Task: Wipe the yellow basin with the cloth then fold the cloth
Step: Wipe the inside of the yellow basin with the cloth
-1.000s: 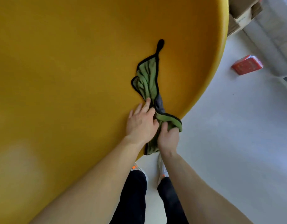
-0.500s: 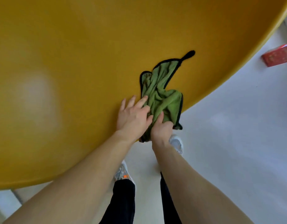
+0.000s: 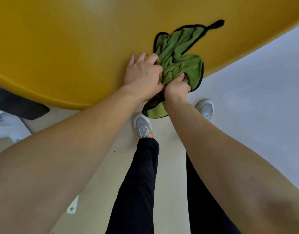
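Note:
The yellow basin (image 3: pixel 69 48) fills the upper part of the view, its curved near edge running from lower left to upper right. A crumpled green cloth (image 3: pixel 177 54) with black trim and a black hanging loop lies on the basin at that edge, one end drooping below it. My left hand (image 3: pixel 143 73) rests on the basin, its fingertips pinching the cloth's left side. My right hand (image 3: pixel 178 86) is closed around the cloth's bunched lower part at the rim.
Below the basin are my two legs in black trousers and grey shoes (image 3: pixel 143 125) on a pale floor (image 3: pixel 246 98). A dark support (image 3: pixel 19 105) shows under the basin at left, with white objects (image 3: pixel 7 130) beside it.
The view has tilted down, so the basin edge and my feet now show and the red box has left the view. Both hands have stayed on the cloth, which has bunched up more.

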Tool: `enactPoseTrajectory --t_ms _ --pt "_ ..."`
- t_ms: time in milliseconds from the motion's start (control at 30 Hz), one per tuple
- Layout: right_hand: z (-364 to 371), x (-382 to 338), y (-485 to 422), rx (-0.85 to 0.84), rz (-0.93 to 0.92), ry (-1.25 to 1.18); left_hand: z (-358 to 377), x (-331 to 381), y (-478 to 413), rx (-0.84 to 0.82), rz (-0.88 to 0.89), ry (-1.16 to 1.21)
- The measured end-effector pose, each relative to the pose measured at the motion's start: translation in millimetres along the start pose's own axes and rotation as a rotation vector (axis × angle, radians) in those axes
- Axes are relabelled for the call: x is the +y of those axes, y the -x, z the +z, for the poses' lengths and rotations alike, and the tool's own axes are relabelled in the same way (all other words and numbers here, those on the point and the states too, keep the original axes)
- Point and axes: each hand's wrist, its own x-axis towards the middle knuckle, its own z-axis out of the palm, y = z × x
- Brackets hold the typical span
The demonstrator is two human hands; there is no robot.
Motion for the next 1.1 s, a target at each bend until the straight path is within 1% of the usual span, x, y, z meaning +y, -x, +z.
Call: enactPoseTrajectory --t_ms 67,167,233,267,300,333,400,433,500,533,633,667,700,767,833,900,933,1000,1033,1100 --pt "-16 -19 -9 0.050 -0.014 0.000 -2 -7 7 -0.041 0.026 0.007" --pt "-45 -57 -31 0.182 -0.117 -0.081 -7 -7 5 -0.037 0.066 0.015" --pt "-35 -54 -29 0.213 -0.075 -0.120 -10 -13 10 -0.030 0.079 -0.030" --pt "-23 -43 -24 0.209 -0.039 -0.085 -12 -19 15 -0.037 0.071 -0.068" --pt "-7 -30 -7 0.185 -0.008 -0.036 -15 -26 20 -0.051 0.050 -0.106" --pt "10 -13 12 0.121 0.022 0.018 -20 -35 28 -0.078 0.018 -0.142" --pt "38 20 52 -0.057 0.088 0.062 -33 -56 50 -0.130 -0.044 -0.200" --pt "43 29 67 -0.124 0.120 0.070 -40 -66 61 -0.140 -0.065 -0.217" --pt "39 28 77 -0.186 0.174 -0.009 -52 -85 81 -0.128 -0.095 -0.234" --pt "33 20 74 -0.182 0.163 -0.028 -56 -91 88 -0.110 -0.105 -0.237" --pt "18 -3 54 -0.041 0.123 -0.061 -61 -97 98 -0.087 -0.086 -0.219" --pt "18 0 54 -0.014 0.109 -0.032 -59 -95 101 -0.101 -0.061 -0.227" --pt "26 3 66 -0.039 0.109 0.027 -56 -93 103 -0.087 -0.054 -0.231" --pt "48 14 102 -0.154 0.132 0.101 -57 -92 105 -0.021 -0.092 -0.245" --pt "70 33 143 -0.238 0.234 0.011 -61 -98 123 0.005 -0.120 -0.246" --pt "77 39 183 -0.401 0.329 -0.091 -69 -106 144 0.062 -0.122 -0.251" --pt "74 38 200 -0.468 0.332 -0.073 -73 -110 156 0.098 -0.118 -0.240" --pt "60 28 223 -0.519 0.237 0.073 -78 -117 182 0.180 -0.115 -0.151" --pt "52 20 230 -0.503 0.154 0.171 -80 -118 196 0.243 -0.133 -0.092" --pt "38 -1 241 -0.472 -0.042 0.339 -86 -109 222 0.304 -0.215 0.070"
